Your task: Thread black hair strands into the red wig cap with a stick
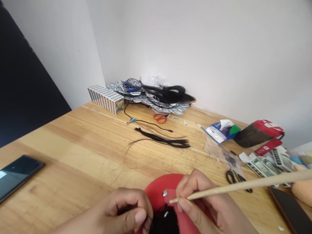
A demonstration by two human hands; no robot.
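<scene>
Low in the view lies a rounded red form (159,185) with a patch of dense black hair or fibre (164,224) on it. A small shiny silver stud (164,193) and a pale translucent strip show above that patch. My left hand (126,211) is at the patch's left edge, thumb and fingers closed on what looks like a thin dark strand. My right hand (204,201), over the red form's right side, pinches a tapered pale wooden stick (234,188). The stick's narrow tip points left, just above the black patch. Its thick end runs out of view at right.
A black hair bundle (163,139) lies mid-table near orange-handled scissors (160,118). Stacked card boxes (106,99) and more black hair (168,94) stand behind. A phone (19,175) is at left. Black-handled scissors (231,177) and a dark phone (291,208) lie right.
</scene>
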